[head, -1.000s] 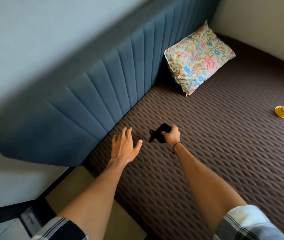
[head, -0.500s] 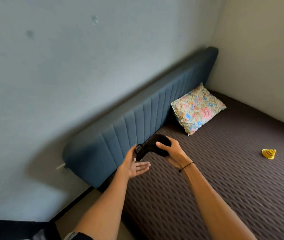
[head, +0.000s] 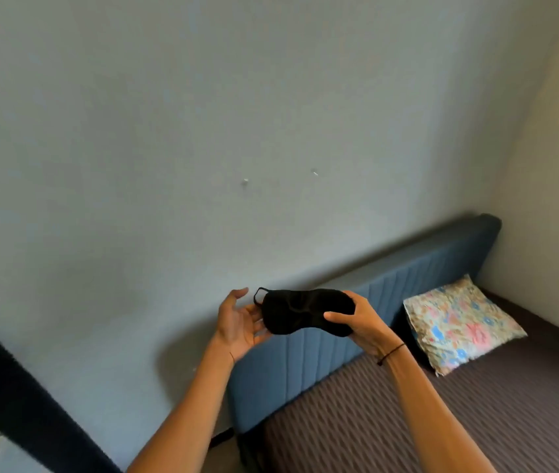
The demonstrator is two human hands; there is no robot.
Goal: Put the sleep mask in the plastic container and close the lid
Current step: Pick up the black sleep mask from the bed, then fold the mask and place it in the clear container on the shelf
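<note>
A black sleep mask [head: 300,310] is spread flat in the air in front of the blue headboard, its thin strap looping out at the upper left. My right hand [head: 361,320] grips the mask's right end, thumb over the front. My left hand [head: 240,320] is open, palm up, its fingers under the mask's left end and touching it. No plastic container shows in the head view.
A blue padded headboard [head: 390,302] runs along the grey wall. The bed has a brown patterned cover [head: 442,421], with a floral pillow [head: 459,322] at its far end. A dark diagonal bar [head: 15,397] crosses the lower left corner.
My right hand lifted the mask off the bed and raised it in front of the headboard. The mask has opened out flat. My left hand came up beneath it, and the view tilted upward.
</note>
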